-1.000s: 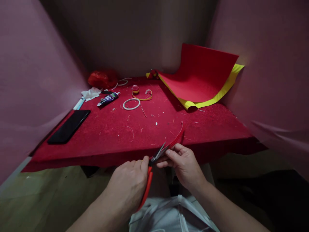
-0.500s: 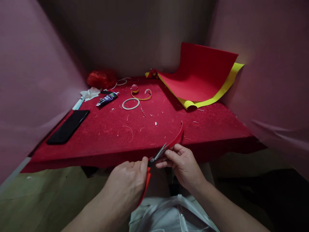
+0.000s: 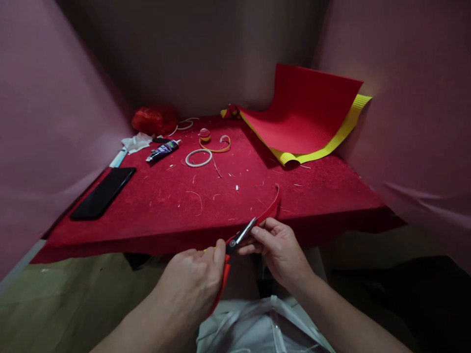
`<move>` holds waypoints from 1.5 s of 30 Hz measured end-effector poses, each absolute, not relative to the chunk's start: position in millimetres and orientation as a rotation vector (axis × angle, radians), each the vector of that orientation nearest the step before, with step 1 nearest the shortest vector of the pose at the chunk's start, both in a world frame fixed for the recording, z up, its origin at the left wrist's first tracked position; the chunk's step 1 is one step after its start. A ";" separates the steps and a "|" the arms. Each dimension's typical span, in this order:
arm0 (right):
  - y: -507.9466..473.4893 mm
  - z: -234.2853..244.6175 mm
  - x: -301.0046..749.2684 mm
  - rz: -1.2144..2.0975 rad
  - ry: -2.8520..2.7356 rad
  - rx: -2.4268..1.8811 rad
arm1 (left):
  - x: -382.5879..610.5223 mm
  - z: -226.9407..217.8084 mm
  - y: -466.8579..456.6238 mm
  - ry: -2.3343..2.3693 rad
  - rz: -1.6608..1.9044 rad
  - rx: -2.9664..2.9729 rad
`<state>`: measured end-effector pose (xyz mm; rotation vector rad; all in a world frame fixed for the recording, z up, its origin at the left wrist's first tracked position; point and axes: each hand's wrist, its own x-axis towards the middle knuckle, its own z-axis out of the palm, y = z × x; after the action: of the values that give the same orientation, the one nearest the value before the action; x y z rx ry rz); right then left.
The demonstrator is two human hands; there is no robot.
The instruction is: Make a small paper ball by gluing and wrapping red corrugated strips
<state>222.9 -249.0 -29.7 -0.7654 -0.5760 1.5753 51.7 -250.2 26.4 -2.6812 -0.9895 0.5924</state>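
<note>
My left hand (image 3: 193, 284) grips red-handled scissors (image 3: 235, 247) just in front of the table's near edge. The metal blades are closed along a narrow red corrugated paper strip (image 3: 270, 208). My right hand (image 3: 281, 247) pinches that strip right beside the blades. The strip curves up and away over the red table (image 3: 312, 196), ending in a small curl.
A black phone (image 3: 103, 192) lies at the table's left. Farther back are a glue tube (image 3: 164, 149), white tissue (image 3: 137, 142), a white ring (image 3: 199, 158), an orange paper loop (image 3: 216, 145) and a red bag (image 3: 154, 119). Red and yellow corrugated sheets (image 3: 305, 117) lean at the back right. Pink walls close both sides.
The scissor blades, open a second ago, have closed on the red strip. Both hands stayed nearly in place.
</note>
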 end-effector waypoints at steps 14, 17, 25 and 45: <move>-249.1 -28.0 228.0 1.602 -0.521 -0.800 | 29.0 24.8 -231.9 -1.578 -0.082 -2.839; -249.0 -24.0 231.4 1.619 -0.524 -0.784 | 22.7 17.3 -224.4 -1.844 -0.532 -3.125; -245.7 -11.4 240.7 1.606 -0.482 -0.752 | 20.7 21.6 -224.3 -2.650 -1.075 -3.310; -244.3 5.3 248.7 1.444 -0.478 -0.796 | -28.8 12.8 -229.9 -2.547 -1.241 -3.149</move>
<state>248.7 -244.3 5.3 -0.7961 -0.4779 1.4438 -28.8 -229.9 12.8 -3.1489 -2.5472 -1.2413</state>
